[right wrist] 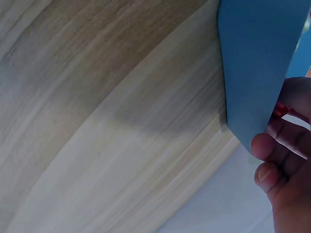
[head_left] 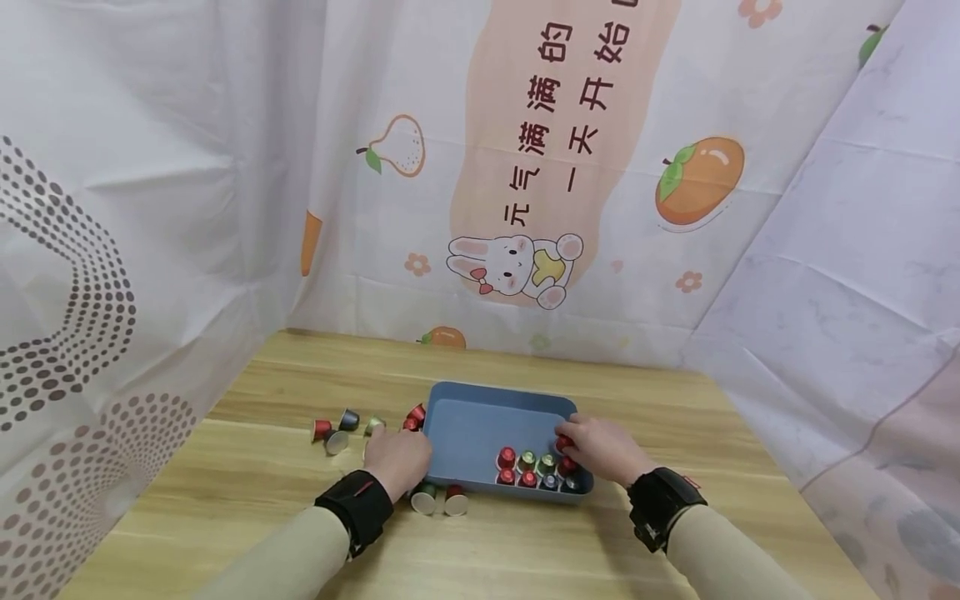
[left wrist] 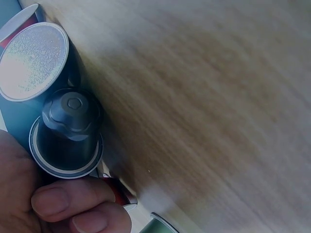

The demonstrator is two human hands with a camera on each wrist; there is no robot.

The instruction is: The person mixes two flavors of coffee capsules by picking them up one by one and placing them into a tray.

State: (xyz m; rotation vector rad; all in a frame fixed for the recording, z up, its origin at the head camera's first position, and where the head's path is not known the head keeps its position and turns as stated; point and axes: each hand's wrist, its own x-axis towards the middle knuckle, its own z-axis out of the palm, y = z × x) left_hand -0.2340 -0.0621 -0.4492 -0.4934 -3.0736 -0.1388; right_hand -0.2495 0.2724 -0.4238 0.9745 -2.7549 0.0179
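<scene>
head view: blue tray (head_left: 467, 433) on the wooden bench (head_left: 510, 550). capsules inside it gather at the near right: nearest row red, red, dark, dark; next row red, green, green, red. right grip (head_left: 603, 448) (a bare hand, black strap (head_left: 660, 507) at the wrist) is over the right rim, fingers pinching a red capsule (head_left: 563, 443) just behind those rows, inside the tray. left grip (head_left: 399, 460) is at the left end of the tray, among loose capsules, fingers bent; cannot tell whether it holds one. left of it on the bench: a red capsule, a dark one, a pale-lidded one, a green one. two more red ones sit by the tray's left wall. near side: a green capsule (head_left: 423, 500) and another red capsule (head_left: 455, 501), pale lids facing the viewer. white patterned curtain (head_left: 390, 250) behind.

left wrist view: a dark capsule (left wrist: 70, 131), narrow end toward the camera, its rim just beside the curled fingers (left wrist: 73, 198); a silver lid next to it. part of a green capsule shows at the bottom edge.

right wrist view: tray's outer wall seen close; fingertips (right wrist: 263, 145) at its corner. a bit of red shows between fingers and wall (mostly hidden).
</scene>
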